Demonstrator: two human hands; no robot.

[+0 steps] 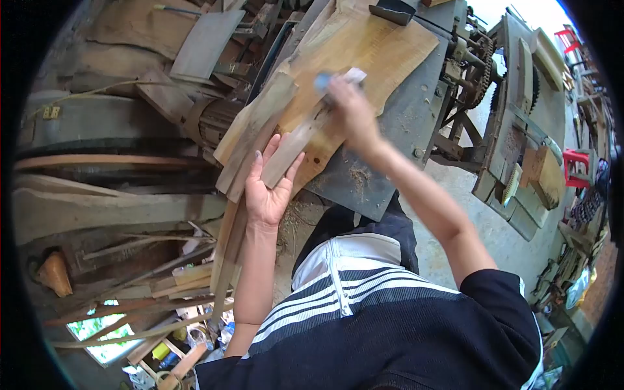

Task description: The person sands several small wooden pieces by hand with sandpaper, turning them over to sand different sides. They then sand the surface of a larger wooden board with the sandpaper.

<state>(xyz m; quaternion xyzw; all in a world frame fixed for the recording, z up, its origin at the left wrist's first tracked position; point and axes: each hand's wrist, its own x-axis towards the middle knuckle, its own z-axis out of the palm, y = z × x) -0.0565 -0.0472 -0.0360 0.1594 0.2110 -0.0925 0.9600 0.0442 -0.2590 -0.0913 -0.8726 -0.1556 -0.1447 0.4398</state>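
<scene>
While I stood by the cluttered workshop bench, the person's left hand [268, 192] lay palm up with its fingers [259, 166] spread flat, gripping nothing and simply bearing the lower end of a narrow pale wooden slat [300, 138]. The slat's long axis ran on a slant, from that open palm up and away to the right hand [351, 112]. That hand's fingers were curled tight around a small blue-and-white block [338, 78], pressed down at the slat's far end. So the slat lay between the two hands: the left hand under its near end, the right hand on top of its far end, the right arm stretched out further from the body. What the block was made of I could not tell. Just beside the slat, on its left, lay a loose bundle of greyish wooden strips [250, 133], lying along nearly the same line. Beneath it all sat a broad, light-coloured wooden slab with a wavy edge [383, 42], resting on the grey metal tabletop [400, 123] of a machine. Well apart, at the right, stood a red plastic stool [576, 168].
</scene>
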